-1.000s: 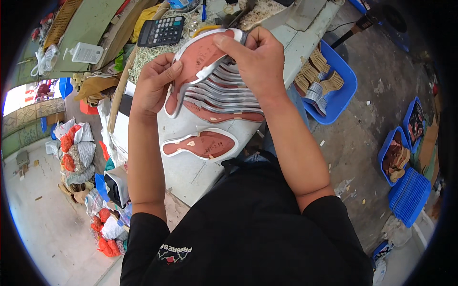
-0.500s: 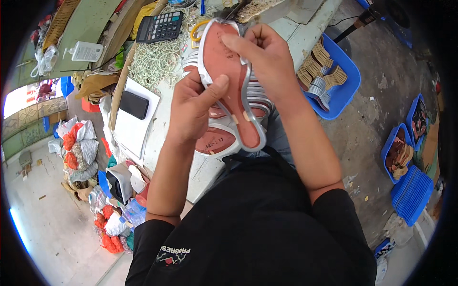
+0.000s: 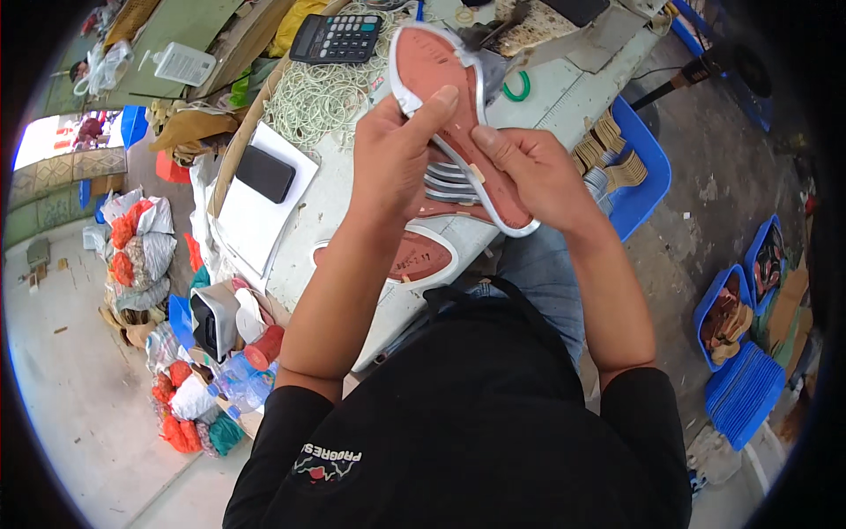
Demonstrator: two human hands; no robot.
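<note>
Between both hands, above the table, is a shoe insole [image 3: 427, 62], reddish-brown with a white and silvery rim. Its wide forefoot end points away from me and its narrow heel end slants toward my right. My left hand [image 3: 394, 159] grips the left edge near the middle, thumb on top. Closer to the heel, my right hand [image 3: 539, 176] pinches the right edge, thumb also on the face. Beneath them lies a row of stacked insoles [image 3: 447, 183], partly hidden by my hands. Nearest my body, another reddish insole [image 3: 425, 257] rests on the table.
Left on the table [image 3: 304, 220] are a phone [image 3: 265, 175] on white paper, a calculator [image 3: 337, 40] and tangled pale bands [image 3: 317, 97]. A green ring [image 3: 518, 86] lies beyond the right hand. At right stands a blue basket [image 3: 650, 150] holding insoles; filled bags [image 3: 141, 247] sit at left.
My right hand has slid from the forefoot end down toward the heel. The insole now tilts more, its heel swung to the right. My left hand still holds it; the view has shifted.
</note>
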